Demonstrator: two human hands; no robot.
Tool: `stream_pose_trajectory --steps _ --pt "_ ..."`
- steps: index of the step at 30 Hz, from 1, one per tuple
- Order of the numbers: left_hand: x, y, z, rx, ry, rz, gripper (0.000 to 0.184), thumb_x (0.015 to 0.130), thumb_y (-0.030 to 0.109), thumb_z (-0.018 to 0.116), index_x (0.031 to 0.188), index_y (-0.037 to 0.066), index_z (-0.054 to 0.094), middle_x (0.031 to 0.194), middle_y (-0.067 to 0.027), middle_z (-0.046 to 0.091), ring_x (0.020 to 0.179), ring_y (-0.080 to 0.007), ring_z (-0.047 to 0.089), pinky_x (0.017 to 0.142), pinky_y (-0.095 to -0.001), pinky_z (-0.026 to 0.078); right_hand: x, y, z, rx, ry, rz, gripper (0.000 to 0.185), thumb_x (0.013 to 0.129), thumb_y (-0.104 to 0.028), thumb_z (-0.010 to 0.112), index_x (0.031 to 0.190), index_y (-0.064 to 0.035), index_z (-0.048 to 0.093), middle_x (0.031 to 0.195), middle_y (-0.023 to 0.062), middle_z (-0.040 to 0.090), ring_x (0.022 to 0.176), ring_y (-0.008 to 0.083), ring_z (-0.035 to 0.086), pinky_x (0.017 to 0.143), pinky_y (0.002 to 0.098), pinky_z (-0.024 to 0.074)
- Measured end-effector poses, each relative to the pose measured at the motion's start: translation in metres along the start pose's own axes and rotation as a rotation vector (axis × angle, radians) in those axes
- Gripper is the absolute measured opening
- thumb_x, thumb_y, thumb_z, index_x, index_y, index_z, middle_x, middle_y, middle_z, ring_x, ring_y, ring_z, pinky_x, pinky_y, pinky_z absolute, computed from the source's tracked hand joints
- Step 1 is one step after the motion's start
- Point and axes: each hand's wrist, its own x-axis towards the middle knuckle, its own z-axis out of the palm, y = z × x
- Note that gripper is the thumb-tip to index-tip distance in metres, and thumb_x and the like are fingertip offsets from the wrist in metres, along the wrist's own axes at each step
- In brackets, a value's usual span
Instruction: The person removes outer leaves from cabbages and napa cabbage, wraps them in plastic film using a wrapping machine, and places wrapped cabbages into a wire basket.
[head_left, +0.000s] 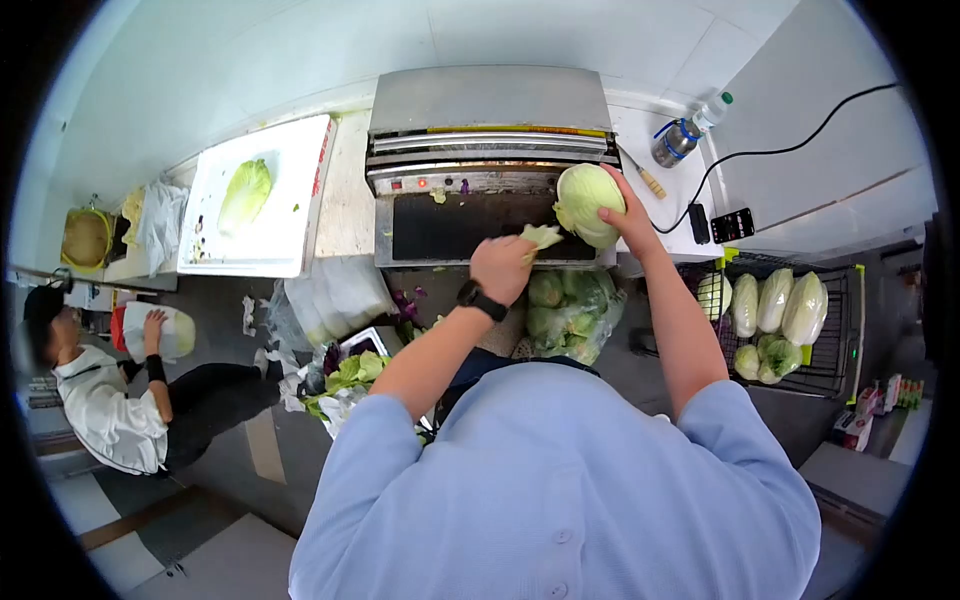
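Observation:
My right hand (pixel 630 212) grips a pale green cabbage (pixel 590 205), its fingers round the right side, above the right end of a wrapping machine (pixel 450 225) with a dark plate. A torn cabbage leaf (pixel 541 236) sticks out of my closed left hand (pixel 503 268), just left of the cabbage and apart from it. A black watch is on my left wrist. Small leaf scraps lie on the machine's front panel, near a lit red switch. Below the machine, a clear plastic bag (pixel 575 315) holds several green cabbages.
On the left, a white tray (pixel 290 255) carries a loose leaf (pixel 245 195). A knife (pixel 645 178), steel flask (pixel 676 142), bottle and phone (pixel 733 225) sit right. A cart (pixel 845 345) holds wrapped cabbages. Leaf waste (pixel 350 372) lies below; a co-worker (pixel 115 400) carries a wrapped bundle.

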Motion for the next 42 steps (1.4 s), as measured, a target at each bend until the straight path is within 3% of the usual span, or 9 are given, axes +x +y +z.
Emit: stream_pose_trajectory --steps 3,11,15,20,24,31,34,37,42 --pt "-0.031 -0.012 -0.037 -0.196 -0.024 -0.291 0.024 0.086 0.025 0.075 0.095 0.003 0.074 0.088 -0.0136 0.074 0.08 -0.034 0.07 0.071 -0.0429 0.055 -0.003 0.001 -0.01 0.091 0.002 -0.01 0.084 0.079 -0.018 0.074 0.155 -0.0157 0.04 0.148 0.008 0.05 0.135 0.0226 0.047 0.114 0.035 0.0367" --pt "-0.199 -0.086 -0.223 0.243 -0.217 -0.958 0.046 0.071 0.033 0.087 0.103 0.002 0.073 0.094 -0.0222 0.074 0.09 -0.0377 0.071 0.08 -0.0444 0.056 -0.011 0.008 -0.012 0.272 0.052 0.02 0.089 0.077 -0.024 0.075 0.157 -0.0161 0.036 0.15 0.0095 0.048 0.137 0.0244 0.047 0.115 0.0374 0.0348" --pt "-0.286 -0.104 -0.24 0.471 -0.384 -0.795 0.083 0.07 0.032 0.09 0.136 -0.002 0.054 0.12 -0.0229 0.068 0.109 -0.038 0.066 0.096 -0.044 0.052 -0.02 0.023 -0.01 0.245 0.151 -0.066 0.089 0.079 -0.027 0.075 0.158 -0.0155 0.035 0.153 0.0105 0.044 0.138 0.026 0.046 0.115 0.0389 0.0358" --pt "-0.228 -0.11 -0.191 -0.095 -0.126 -0.802 0.047 0.087 0.016 0.077 0.128 -0.001 0.062 0.121 -0.0194 0.069 0.111 -0.0305 0.067 0.096 -0.0395 0.052 -0.05 0.015 0.006 0.195 0.363 -0.094 0.092 0.081 -0.026 0.076 0.159 -0.0143 0.03 0.152 0.0131 0.044 0.138 0.0277 0.047 0.113 0.04 0.0402" --pt "-0.1 -0.045 -0.145 -0.503 -0.245 -0.663 0.039 0.094 0.011 0.07 0.131 0.001 0.061 0.122 -0.0127 0.068 0.114 -0.0218 0.064 0.1 -0.0353 0.05 -0.067 0.008 0.029 -0.249 0.427 -0.112 0.104 0.074 -0.028 0.085 0.158 -0.011 0.026 0.151 0.0178 0.044 0.138 0.033 0.047 0.113 0.0437 0.0409" --pt "0.048 -0.002 -0.031 -0.811 -0.366 -0.417 0.063 0.1 0.02 0.064 0.153 0.003 0.034 0.15 -0.0199 0.046 0.135 -0.0298 0.05 0.103 -0.0382 0.049 -0.055 0.006 0.115 -0.798 0.496 -0.321 0.106 0.063 -0.024 0.092 0.152 -0.0098 0.035 0.154 0.0208 0.039 0.14 0.0438 0.041 0.115 0.0499 0.0365" --pt "0.064 -0.014 -0.01 -0.589 -0.331 -0.344 0.065 0.098 0.026 0.067 0.151 0.001 0.036 0.148 -0.022 0.046 0.134 -0.0315 0.049 0.107 -0.041 0.043 -0.056 -0.006 0.123 -0.877 0.443 -0.346 0.095 0.068 -0.022 0.09 0.148 -0.0088 0.041 0.155 0.0208 0.038 0.139 0.0448 0.041 0.114 0.0505 0.0377" --pt "0.066 -0.014 -0.008 -0.626 -0.355 -0.357 0.064 0.099 0.028 0.066 0.15 0.002 0.036 0.147 -0.0209 0.047 0.134 -0.0311 0.048 0.11 -0.0418 0.041 -0.079 0.001 0.109 -0.72 0.496 -0.306 0.083 0.074 -0.019 0.086 0.145 -0.0066 0.046 0.154 0.0209 0.038 0.139 0.0454 0.041 0.114 0.0513 0.0373" --pt "0.072 -0.023 -0.001 -0.607 -0.375 -0.336 0.056 0.101 0.024 0.063 0.149 0.005 0.041 0.145 -0.0202 0.049 0.135 -0.0333 0.047 0.113 -0.043 0.038 -0.102 0.042 0.099 -0.109 0.652 0.075 0.062 0.101 -0.033 0.064 0.153 -0.011 0.039 0.143 0.015 0.05 0.121 0.0257 0.057 0.094 0.0378 0.0512"
